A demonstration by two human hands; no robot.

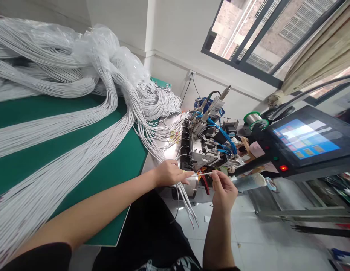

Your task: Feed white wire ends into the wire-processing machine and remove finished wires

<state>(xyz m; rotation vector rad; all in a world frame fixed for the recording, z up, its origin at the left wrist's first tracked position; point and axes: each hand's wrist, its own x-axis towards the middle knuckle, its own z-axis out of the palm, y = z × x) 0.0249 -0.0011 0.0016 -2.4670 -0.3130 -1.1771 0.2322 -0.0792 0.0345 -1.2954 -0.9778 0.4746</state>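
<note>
My left hand (171, 174) is closed around a small bundle of white cables (186, 203), whose loose ends hang down below it over the floor. One single white cable (201, 174) runs straight across from the fingers of this hand to my right hand (224, 188). There my thumb and fingertips pinch its end. Both hands are in front of the bench machine (204, 146), which has a row of dark slots with cables leading into it. Red-handled pliers (205, 184) lie just beneath the stretched cable.
Long bundles of white cables (101, 139), partly wrapped in clear plastic (104, 45), cover the green table (126, 158) on the left. A lit touchscreen (307, 137) with a red button stands at the right. Behind it sits a wire spool (255, 121).
</note>
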